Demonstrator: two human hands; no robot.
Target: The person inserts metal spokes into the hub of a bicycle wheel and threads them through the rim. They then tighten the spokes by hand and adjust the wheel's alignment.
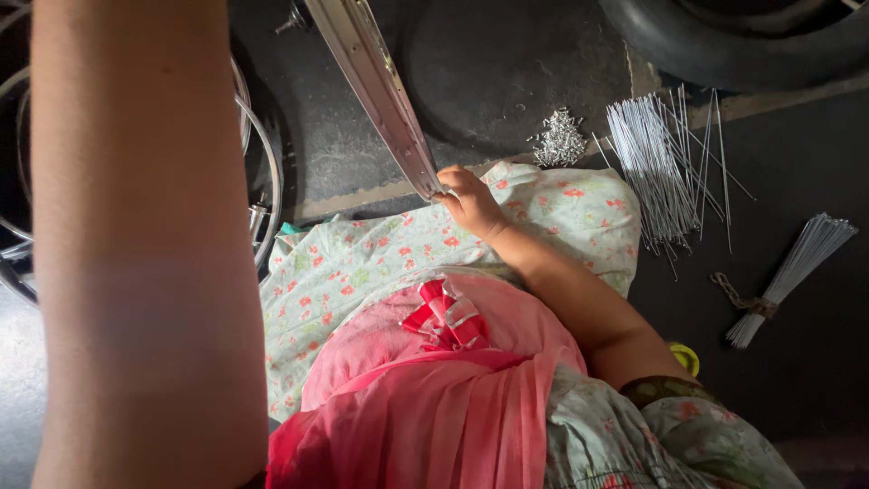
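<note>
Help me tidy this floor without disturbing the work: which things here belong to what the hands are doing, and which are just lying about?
In use:
- metal wheel rim, gripped by the right hand
- left arm raised, hand out of view

Lying about:
- loose spokes
- tied spoke bundle
- pile of small metal nipples
- tyre
- spare rims

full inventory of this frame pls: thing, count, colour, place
wheel rim: one, silver, top centre, lower end at the right hand
loose spokes: one spread pile, silver, floor upper right
tied spoke bundle: one, silver, floor far right
spoke nipples: one small heap, silver, floor beside the loose spokes
tyre: one, black, top right corner
other rims: several, silver, left edge, partly hidden
floral cloth: one, pale green, over the lap
right hand: grips the rim's end
left arm: fills the left foreground, hand out of frame
</note>
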